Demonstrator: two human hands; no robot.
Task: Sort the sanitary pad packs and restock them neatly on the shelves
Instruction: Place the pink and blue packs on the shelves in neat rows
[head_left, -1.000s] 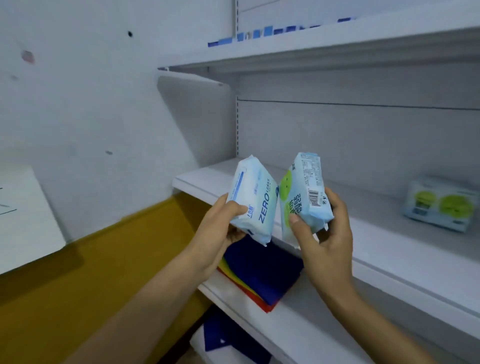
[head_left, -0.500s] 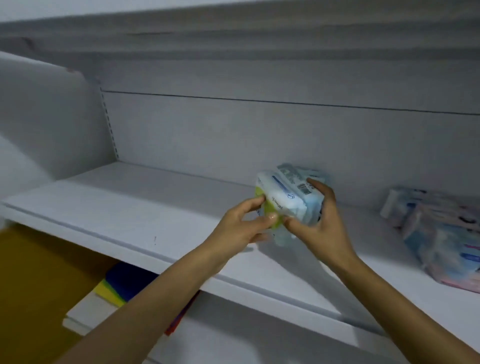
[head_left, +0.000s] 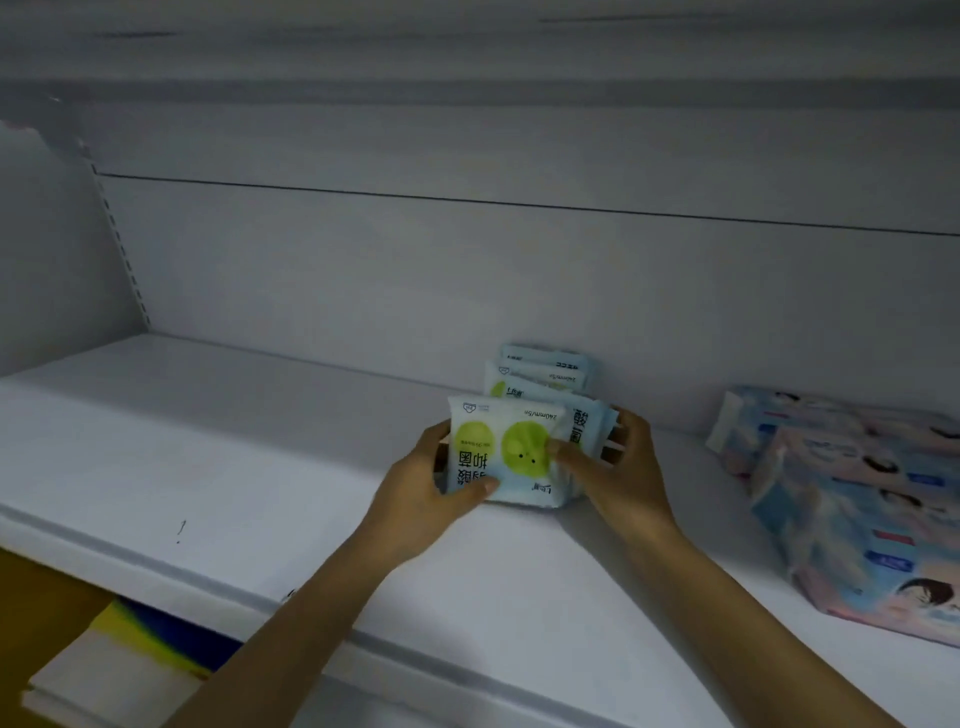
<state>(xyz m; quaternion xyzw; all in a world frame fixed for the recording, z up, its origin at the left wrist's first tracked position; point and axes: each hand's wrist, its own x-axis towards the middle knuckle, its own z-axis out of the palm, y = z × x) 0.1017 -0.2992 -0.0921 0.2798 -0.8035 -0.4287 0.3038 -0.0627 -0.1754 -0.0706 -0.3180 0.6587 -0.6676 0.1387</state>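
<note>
Reaching in from the lower edge with both forearms, converging over the shelf (head_left: 208, 441). Clasping with the left hand (head_left: 421, 488) at the left edge of the front pad pack (head_left: 504, 452), thumb laid across the lower front face, fingers tucked out of sight behind. Cupping with the right hand (head_left: 618, 467) at the right side, thumb pressed onto the face by a green circle, fingers curled round the rear edges. Standing upright on the shelf near the back panel (head_left: 467, 270), print upside down: pale blue wrapper, two lime-green circles, dark characters. Lined up close behind, matching packs (head_left: 540, 371) in a row toward the panel. Grasping from both sides, neither hand released. Lying well apart to the right on the same shelf, pink-and-blue packs (head_left: 857, 499). Showing below left, on a lower level, a blue and yellow item (head_left: 156, 639).
</note>
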